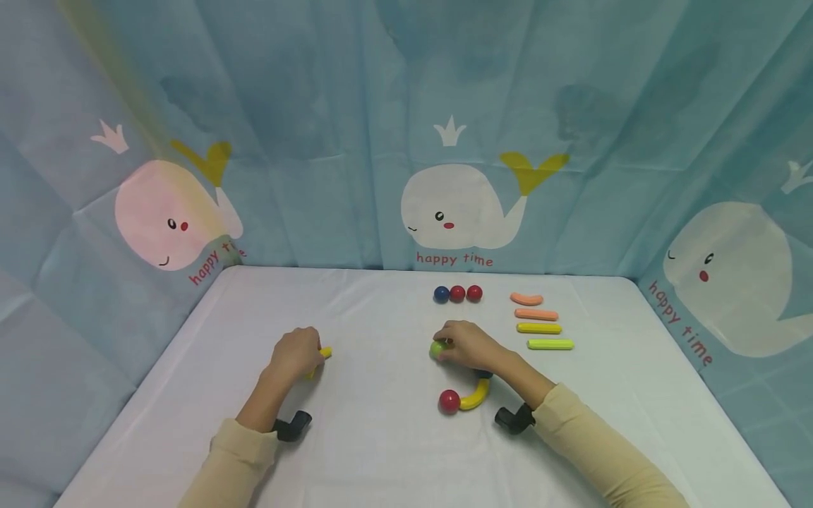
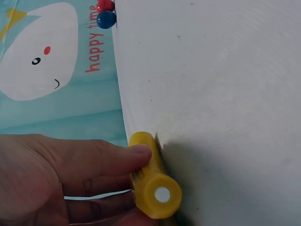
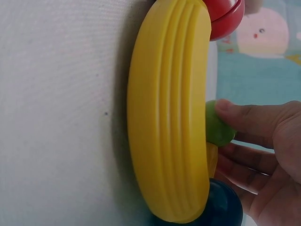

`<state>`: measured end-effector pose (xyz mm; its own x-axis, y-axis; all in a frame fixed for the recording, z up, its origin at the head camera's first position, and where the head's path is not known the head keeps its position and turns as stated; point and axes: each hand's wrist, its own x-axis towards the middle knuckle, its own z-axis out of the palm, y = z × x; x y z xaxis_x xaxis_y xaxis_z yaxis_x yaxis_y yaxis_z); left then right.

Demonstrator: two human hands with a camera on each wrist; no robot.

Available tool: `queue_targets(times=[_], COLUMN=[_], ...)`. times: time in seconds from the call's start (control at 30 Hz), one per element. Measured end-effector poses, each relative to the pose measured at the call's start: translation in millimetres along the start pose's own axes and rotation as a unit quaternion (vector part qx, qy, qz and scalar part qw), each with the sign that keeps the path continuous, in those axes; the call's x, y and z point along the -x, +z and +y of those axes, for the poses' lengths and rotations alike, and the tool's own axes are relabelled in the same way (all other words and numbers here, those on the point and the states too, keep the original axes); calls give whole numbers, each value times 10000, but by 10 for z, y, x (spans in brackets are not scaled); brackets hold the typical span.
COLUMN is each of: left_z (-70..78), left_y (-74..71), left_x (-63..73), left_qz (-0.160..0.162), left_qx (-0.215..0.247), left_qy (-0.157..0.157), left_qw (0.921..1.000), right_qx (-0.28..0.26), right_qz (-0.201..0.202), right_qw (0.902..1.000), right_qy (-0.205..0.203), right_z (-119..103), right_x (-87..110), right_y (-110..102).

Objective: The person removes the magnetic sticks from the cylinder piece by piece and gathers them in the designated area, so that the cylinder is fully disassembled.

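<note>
My left hand point(image 1: 297, 351) pinches a yellow magnetic rod point(image 2: 149, 172) between thumb and fingers at the table's left. In the left wrist view the rod's near end shows a round metal disc. At mid-table my right hand point(image 1: 471, 343) grips a green ball point(image 1: 436, 350). Below that hand, a curved yellow rod point(image 1: 476, 396) joins a red ball point(image 1: 449, 401) to a dark blue ball point(image 3: 225, 205). In the right wrist view another yellow piece point(image 3: 211, 160) shows between the green and blue balls, mostly hidden behind the curved rod.
A blue ball point(image 1: 441, 294) and two red balls point(image 1: 457, 293) lie in a row at the back. To their right is a column of rods: curved orange point(image 1: 526, 299), straight orange point(image 1: 536, 315), yellow point(image 1: 538, 328) and yellow-green point(image 1: 550, 344). A printed curtain point(image 1: 305, 212) surrounds the white table point(image 1: 368, 451).
</note>
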<state>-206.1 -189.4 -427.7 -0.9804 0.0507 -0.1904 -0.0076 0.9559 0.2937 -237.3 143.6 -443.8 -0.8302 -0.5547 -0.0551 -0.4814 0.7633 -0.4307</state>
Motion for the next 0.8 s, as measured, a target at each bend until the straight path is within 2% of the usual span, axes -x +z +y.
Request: queue_targets(times=[0.4, 0.53, 0.67, 0.73, 0.8], left_z=[25, 39, 113, 192, 294], left_y=[-13, -2, 6, 15, 38], left_x=[46, 38, 14, -13, -46], left_qz=[67, 269, 630, 620, 467], left_qx=[-223, -212, -126, 6, 226], left_qy=[95, 89, 335, 495, 667], left_qw=[9997, 9994, 9974, 9969, 9964], right_qx=[-24, -26, -162, -250, -335], right_qz=[-49, -61, 13, 28, 9], right_qw=[10000, 10000, 9998, 9994, 9986], right_qy=[6, -1, 140, 250, 400], right_z=[4, 43, 77, 94, 110], right_x=[10, 29, 79, 110, 145], right_y=[3, -16, -85, -128, -166])
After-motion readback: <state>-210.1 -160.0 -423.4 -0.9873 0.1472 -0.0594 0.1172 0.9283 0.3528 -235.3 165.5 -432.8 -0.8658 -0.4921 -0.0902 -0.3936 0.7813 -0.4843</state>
